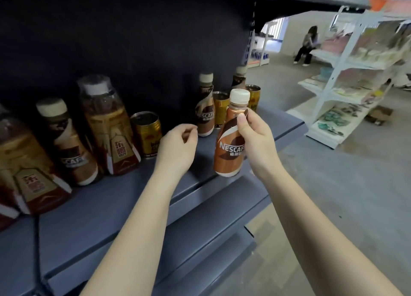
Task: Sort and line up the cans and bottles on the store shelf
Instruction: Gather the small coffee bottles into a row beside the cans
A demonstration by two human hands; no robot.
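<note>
The right hand point(255, 140) pinches a small coffee bottle point(230, 140) by its neck, holding it upright above the shelf's point(133, 197) front edge; it has a smooth brown plastic wrap and a cream screw cap. The left hand point(178, 148) hovers just beside it, fingers loosely curled, holding nothing. On the grey metal shelf stand two tall tea bottles point(106, 126) with amber liquid, more coffee bottles point(205, 108) and gold cans point(148, 134).
</note>
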